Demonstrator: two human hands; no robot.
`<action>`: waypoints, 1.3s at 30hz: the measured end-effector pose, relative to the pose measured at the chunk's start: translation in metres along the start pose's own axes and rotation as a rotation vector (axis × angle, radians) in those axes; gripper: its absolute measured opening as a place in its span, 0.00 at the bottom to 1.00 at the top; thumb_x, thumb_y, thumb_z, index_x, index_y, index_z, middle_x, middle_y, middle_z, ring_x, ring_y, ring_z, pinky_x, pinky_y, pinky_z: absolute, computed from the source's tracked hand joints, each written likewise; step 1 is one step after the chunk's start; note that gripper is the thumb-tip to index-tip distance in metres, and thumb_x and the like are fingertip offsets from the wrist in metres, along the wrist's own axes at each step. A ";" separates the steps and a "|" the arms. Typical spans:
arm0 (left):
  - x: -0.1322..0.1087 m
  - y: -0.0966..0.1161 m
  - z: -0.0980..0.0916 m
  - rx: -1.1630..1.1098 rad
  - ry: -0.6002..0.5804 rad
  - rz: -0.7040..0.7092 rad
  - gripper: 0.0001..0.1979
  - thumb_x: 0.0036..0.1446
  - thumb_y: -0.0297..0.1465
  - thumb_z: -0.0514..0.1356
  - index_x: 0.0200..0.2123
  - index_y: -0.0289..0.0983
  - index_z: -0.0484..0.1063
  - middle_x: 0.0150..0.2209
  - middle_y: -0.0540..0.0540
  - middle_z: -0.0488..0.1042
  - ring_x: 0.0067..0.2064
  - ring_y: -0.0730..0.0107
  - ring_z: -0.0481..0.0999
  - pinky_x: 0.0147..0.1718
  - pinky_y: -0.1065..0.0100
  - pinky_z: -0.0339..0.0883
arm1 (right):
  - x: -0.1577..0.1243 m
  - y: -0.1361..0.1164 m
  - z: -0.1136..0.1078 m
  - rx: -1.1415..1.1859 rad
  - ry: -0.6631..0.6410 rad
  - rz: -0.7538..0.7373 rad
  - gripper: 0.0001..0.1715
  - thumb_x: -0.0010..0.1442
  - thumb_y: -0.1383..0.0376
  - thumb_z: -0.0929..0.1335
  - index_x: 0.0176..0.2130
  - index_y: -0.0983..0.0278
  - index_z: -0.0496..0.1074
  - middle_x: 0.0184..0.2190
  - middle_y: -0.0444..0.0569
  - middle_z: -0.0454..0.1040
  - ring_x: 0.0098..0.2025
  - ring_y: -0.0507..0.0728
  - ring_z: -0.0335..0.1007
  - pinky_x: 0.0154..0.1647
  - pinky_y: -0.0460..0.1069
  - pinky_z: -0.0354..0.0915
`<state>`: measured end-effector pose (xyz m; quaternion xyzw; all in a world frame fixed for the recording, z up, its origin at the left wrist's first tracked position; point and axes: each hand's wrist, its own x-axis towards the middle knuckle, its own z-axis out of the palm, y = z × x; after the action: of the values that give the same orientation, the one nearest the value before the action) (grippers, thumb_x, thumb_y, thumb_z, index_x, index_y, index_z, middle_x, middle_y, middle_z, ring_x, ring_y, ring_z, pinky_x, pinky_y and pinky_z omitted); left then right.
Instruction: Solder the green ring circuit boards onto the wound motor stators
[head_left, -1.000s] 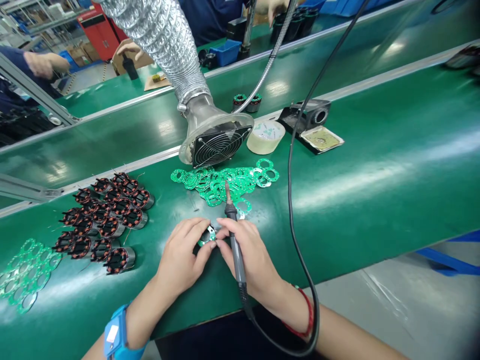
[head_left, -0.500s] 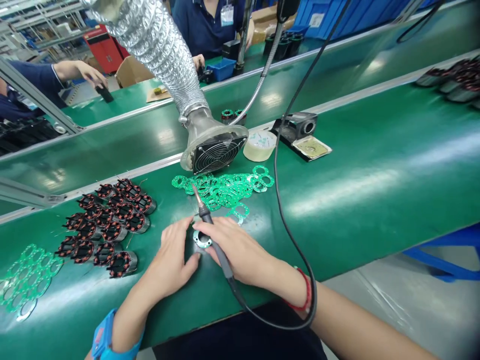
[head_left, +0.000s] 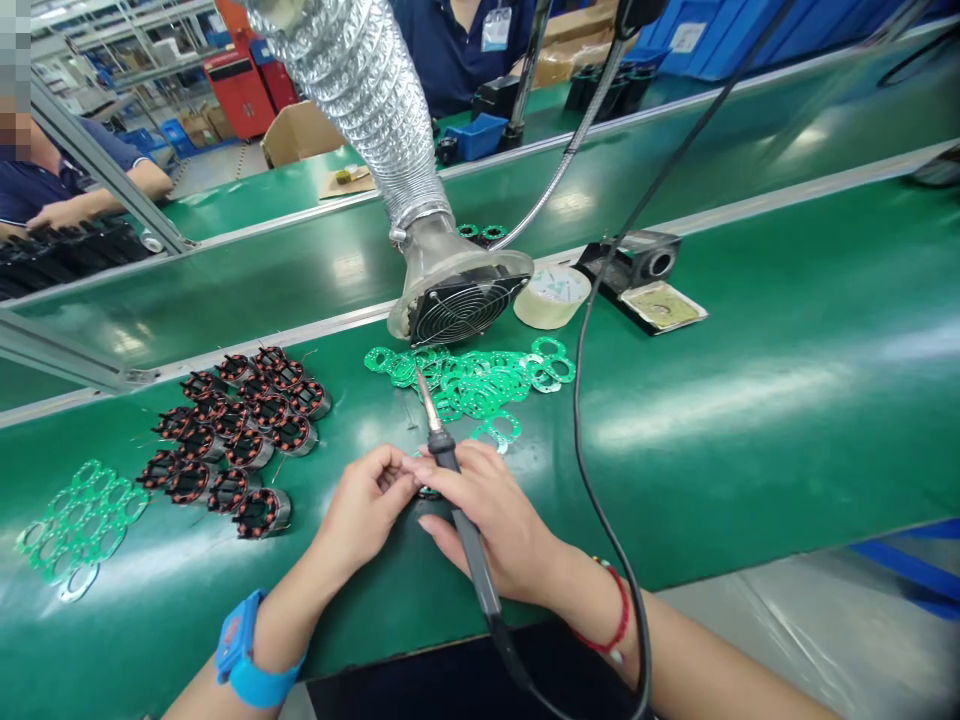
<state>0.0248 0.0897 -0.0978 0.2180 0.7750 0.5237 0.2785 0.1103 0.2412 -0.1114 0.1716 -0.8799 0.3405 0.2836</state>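
Observation:
A soldering iron (head_left: 442,445) rests in my right hand (head_left: 502,520), its tip pointing up and away from me. Under the fingers of that hand is a small round motor stator (head_left: 429,493) with a ring board on top, mostly hidden. My left hand (head_left: 367,510) is closed, fingertips pinched together at the upper left edge of this stator; what they hold is hidden. Beyond my hands lies a heap of green ring-shaped circuit boards (head_left: 484,385). Several copper-wound stators (head_left: 259,512) stand in a group to the left.
A fume extractor fan (head_left: 465,310) hangs over the board heap. Behind it are a tape roll (head_left: 551,298) and a soldering iron stand (head_left: 637,275). The iron's black cable (head_left: 581,400) loops down on the right. More ring boards (head_left: 86,520) lie far left. Co-workers sit across the bench.
My left hand has gone from spread fingers to a pinch at the stator. The view has shifted, so the bench items appear farther right. A co-worker's hand at the left has drawn back.

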 end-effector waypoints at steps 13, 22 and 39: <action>0.005 -0.001 -0.004 -0.008 0.045 -0.071 0.06 0.50 0.32 0.53 0.24 0.36 0.62 0.22 0.55 0.59 0.25 0.76 0.57 0.25 0.72 0.51 | -0.007 0.001 -0.008 0.171 0.193 0.167 0.20 0.62 0.71 0.63 0.54 0.63 0.63 0.30 0.46 0.77 0.33 0.54 0.73 0.41 0.54 0.67; 0.004 0.001 -0.001 0.082 0.072 -0.050 0.06 0.52 0.30 0.50 0.24 0.37 0.61 0.22 0.55 0.58 0.25 0.76 0.57 0.25 0.73 0.50 | -0.029 0.007 -0.011 0.502 0.329 0.343 0.11 0.64 0.63 0.61 0.42 0.62 0.71 0.29 0.47 0.73 0.29 0.53 0.70 0.29 0.49 0.66; 0.002 0.006 -0.002 0.252 0.081 0.009 0.05 0.51 0.27 0.50 0.23 0.37 0.59 0.21 0.55 0.58 0.25 0.75 0.57 0.25 0.72 0.50 | -0.006 0.003 -0.009 0.189 0.090 0.299 0.25 0.63 0.70 0.62 0.58 0.58 0.58 0.45 0.50 0.76 0.49 0.58 0.71 0.51 0.57 0.66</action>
<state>0.0224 0.0922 -0.0922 0.2334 0.8442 0.4320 0.2149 0.1170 0.2505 -0.1116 0.0494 -0.8462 0.4671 0.2516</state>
